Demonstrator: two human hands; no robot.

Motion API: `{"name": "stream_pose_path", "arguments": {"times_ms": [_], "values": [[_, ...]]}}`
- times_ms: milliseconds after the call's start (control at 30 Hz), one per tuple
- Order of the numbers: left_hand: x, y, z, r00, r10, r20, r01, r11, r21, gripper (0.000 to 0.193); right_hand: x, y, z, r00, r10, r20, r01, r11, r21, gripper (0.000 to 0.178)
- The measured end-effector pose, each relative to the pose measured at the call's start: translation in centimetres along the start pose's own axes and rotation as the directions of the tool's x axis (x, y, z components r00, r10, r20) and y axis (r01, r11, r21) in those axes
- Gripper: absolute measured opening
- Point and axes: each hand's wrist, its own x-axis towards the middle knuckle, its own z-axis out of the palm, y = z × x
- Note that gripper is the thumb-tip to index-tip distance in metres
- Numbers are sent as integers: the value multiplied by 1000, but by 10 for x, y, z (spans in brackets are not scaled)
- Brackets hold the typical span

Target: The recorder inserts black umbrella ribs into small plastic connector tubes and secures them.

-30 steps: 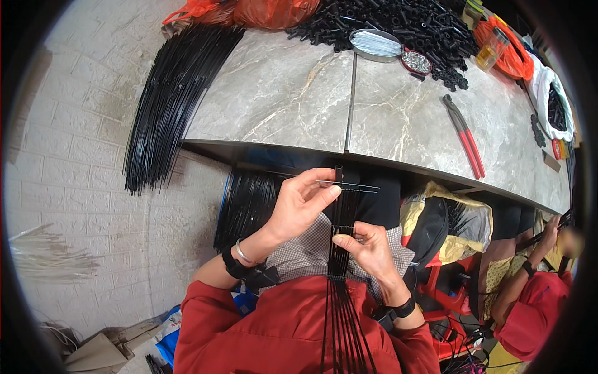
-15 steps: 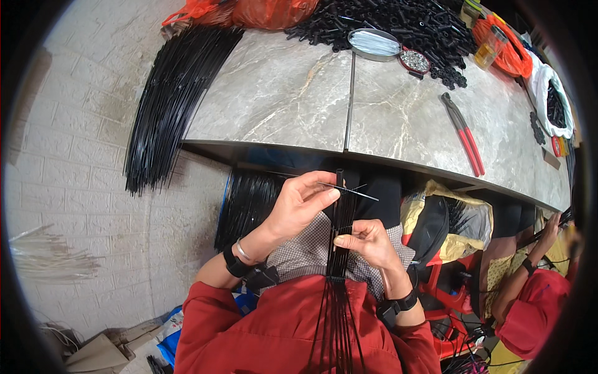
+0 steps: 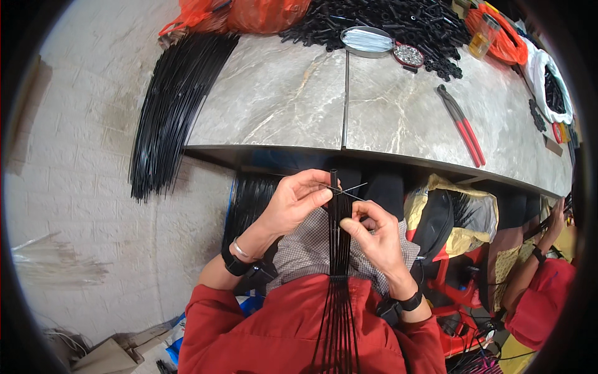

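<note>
A long bundle of thin black rods (image 3: 338,249) runs from my lap up between my two hands, its lower ends spread over my red top. At its upper end a short black tube (image 3: 334,178) stands out. Thin crossed pieces (image 3: 352,187) stick out sideways just below the tube. My left hand (image 3: 298,201) is closed there, thumb and fingers pinching the bundle beside the crossing. Lower down, on the right side, my right hand (image 3: 375,235) has curled fingers and its thumb pressed against the rods. Its fingertips are partly hidden.
A grey marble-look table (image 3: 274,100) lies ahead, with red-handled pliers (image 3: 462,128), a dish of thin pale pieces (image 3: 367,41) and a heap of black tubes (image 3: 398,25). More black rods (image 3: 177,115) overhang its left end. A co-worker's arm (image 3: 529,268) is at right.
My right hand has moved up along the rods toward my left hand. The left hand still pinches the upper end. The whole view has shifted slightly.
</note>
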Motion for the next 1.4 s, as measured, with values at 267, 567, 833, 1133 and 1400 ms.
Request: {"name": "stream_pose_path", "arguments": {"times_ms": [267, 567, 833, 1133, 1400], "values": [[-3, 0, -3, 997, 0, 75, -3, 999, 47, 26, 2, 11, -3, 983, 122, 141, -152, 960, 235, 17], [4, 5, -5, 991, -30, 131, 35, 999, -33, 27, 3, 10, -2, 989, 58, 133, -90, 963, 253, 15], [-3, -1, 2, 999, 0, 46, -1, 1000, 20, 26, 0, 14, 0, 994, 9, 105, -33, 973, 228, 15], [-4, -1, -6, 998, -18, 53, 16, 999, 32, 26, 12, 35, 0, 965, 82, 247, -184, 886, 425, 12], [4, 1, -3, 998, -65, 19, 59, 976, 210, 18, 17, 42, 1, 919, 100, 382, -269, 867, 420, 26]]}}
